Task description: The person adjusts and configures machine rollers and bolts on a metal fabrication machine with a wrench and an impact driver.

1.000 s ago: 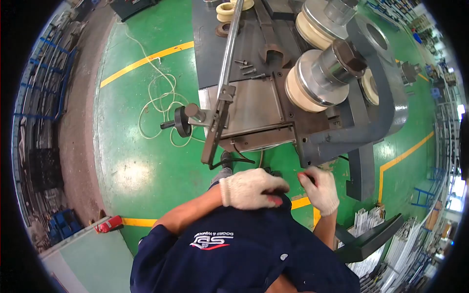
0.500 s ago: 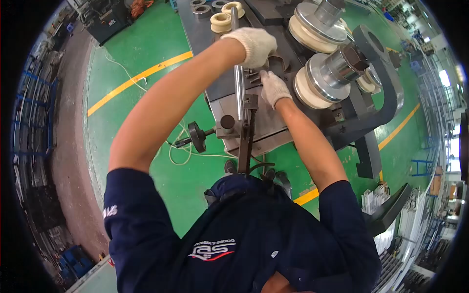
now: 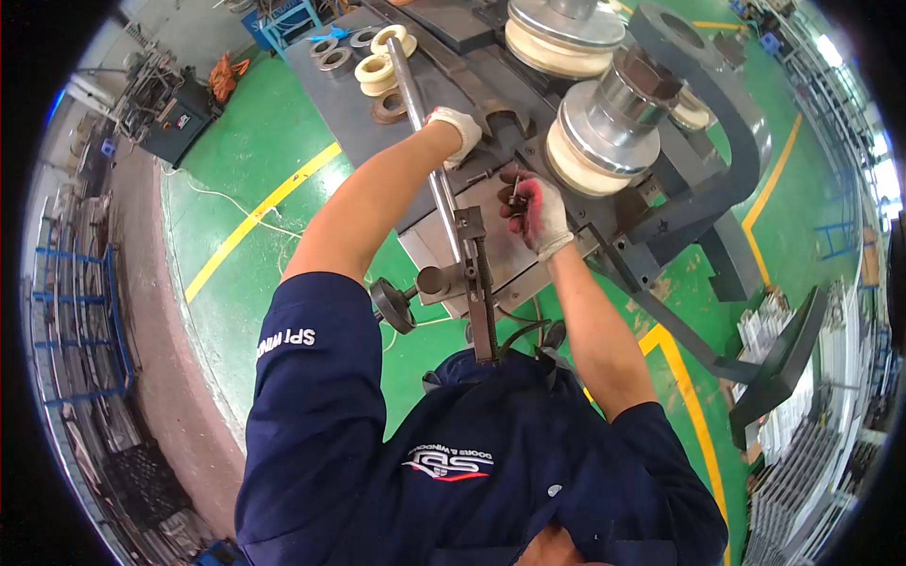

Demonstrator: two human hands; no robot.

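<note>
My left hand (image 3: 458, 137), in a white knit glove, reaches over the machine's bed beside a long bright steel rod (image 3: 440, 179). Its fingers point down and away from me, so I cannot see what they touch. My right hand (image 3: 538, 217) wears a glove with a dark red coated palm, turned upward. Its fingers curl around small dark metal pieces that look like bolts (image 3: 516, 199). Between the two hands, another bolt (image 3: 480, 176) lies on the metal bed. A curved dark metal piece (image 3: 505, 121) sits just beyond my hands.
Large steel and cream rollers (image 3: 604, 141) stand at right, near a thick curved arm (image 3: 722, 141). Cream rings (image 3: 375, 72) and steel rings (image 3: 334, 59) lie at the far left of the table. A black handwheel (image 3: 393, 306) and upright dark bar (image 3: 481, 292) are close to my body.
My right hand has lifted off the bed and turned palm up, with small metal pieces in its fingers. My left hand has lowered to the bed by the rod. The view has shifted.
</note>
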